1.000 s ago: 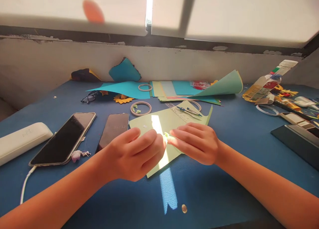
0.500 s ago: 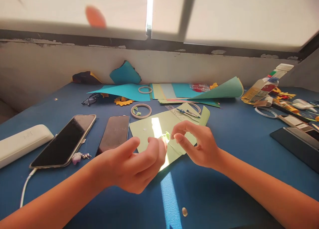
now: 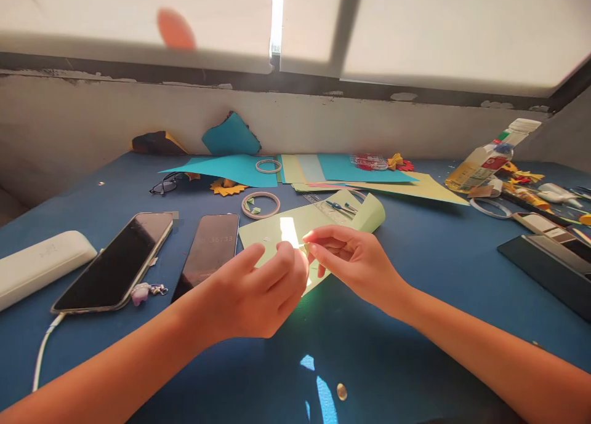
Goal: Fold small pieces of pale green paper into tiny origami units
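Note:
Over a light green paper sheet (image 3: 258,232) my two hands meet at the fingertips. My left hand (image 3: 265,292) is curled, its fingertips around a small piece of green paper (image 3: 305,247); most of its grip is turned away from view. From the other side, my right hand (image 3: 357,261) pinches the same little piece between thumb and index finger. The sheet's right corner curls upward. On the sheet, just beyond my right hand, lie a compass (image 3: 341,208) and a clear ruler (image 3: 330,211).
To the left are two phones (image 3: 117,261) (image 3: 210,248) and a white power bank (image 3: 46,267). Tape rolls (image 3: 278,204) (image 3: 279,165) and coloured paper sheets (image 3: 231,169) lie farther back. A bottle (image 3: 484,164) leans at the right, near a dark case (image 3: 545,276). A coin (image 3: 341,391) lies in front.
My right hand has moved left, closing its finger and thumb on the small paper piece. At the back right, the rolled sheet has flattened. The sunlit strip in front is now mostly shaded.

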`<state>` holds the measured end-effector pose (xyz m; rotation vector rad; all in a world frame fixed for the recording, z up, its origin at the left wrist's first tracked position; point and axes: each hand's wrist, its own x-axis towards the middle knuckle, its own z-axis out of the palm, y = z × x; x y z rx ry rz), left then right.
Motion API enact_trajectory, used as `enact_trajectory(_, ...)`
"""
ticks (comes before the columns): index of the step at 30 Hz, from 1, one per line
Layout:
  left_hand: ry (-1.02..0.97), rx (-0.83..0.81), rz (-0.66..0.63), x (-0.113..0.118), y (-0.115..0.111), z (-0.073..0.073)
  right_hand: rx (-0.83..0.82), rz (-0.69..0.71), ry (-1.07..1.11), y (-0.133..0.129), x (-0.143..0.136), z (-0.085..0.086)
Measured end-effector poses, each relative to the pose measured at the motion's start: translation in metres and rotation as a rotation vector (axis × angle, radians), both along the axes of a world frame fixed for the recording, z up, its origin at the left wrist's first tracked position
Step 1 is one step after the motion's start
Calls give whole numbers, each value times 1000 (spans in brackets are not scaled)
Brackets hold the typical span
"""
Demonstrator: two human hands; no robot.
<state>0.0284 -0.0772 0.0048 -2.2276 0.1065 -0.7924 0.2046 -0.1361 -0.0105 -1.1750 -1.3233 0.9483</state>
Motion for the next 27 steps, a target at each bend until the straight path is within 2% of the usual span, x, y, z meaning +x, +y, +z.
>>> enact_trajectory(2, -56, -193, -11, 4, 2, -5, 5, -14, -2, 1, 0, -3)
enact_trajectory(5, -220, -727, 21, 9, -1, -10, 9, -14, -11, 3, 1, -5)
enact_trajectory(7, -306, -1097, 161, 11, -6, -8, 14, -7, -17, 3, 1, -7)
enact_trajectory(9, -283, -1358, 312, 12, -11, -5, 49, -22, -64, 3, -1, -8)
enact_trajectory(12, -193, -1527, 395, 15, -16, -4, 131, -93, -174, 1, -4, -12)
enact_trajectory(18, -222, -1493, 388, 18, -16, -12, 225, -160, -256, -3, -10, -21)
enact_trajectory(21, -263, -1518, 381, 16, -13, -11, 282, -102, -389, -3, -8, -19)
enact_trajectory(23, -272, -1691, 366, 14, -10, -7, 264, -25, -515, -3, -4, -14)
enact_trajectory(25, -260, -2033, 281, 12, -6, -3, 151, 13, -641, -2, 1, -7)
enact_trajectory(27, -265, -2372, 129, 10, -2, 1, 17, 19, -756, -1, 5, -1)
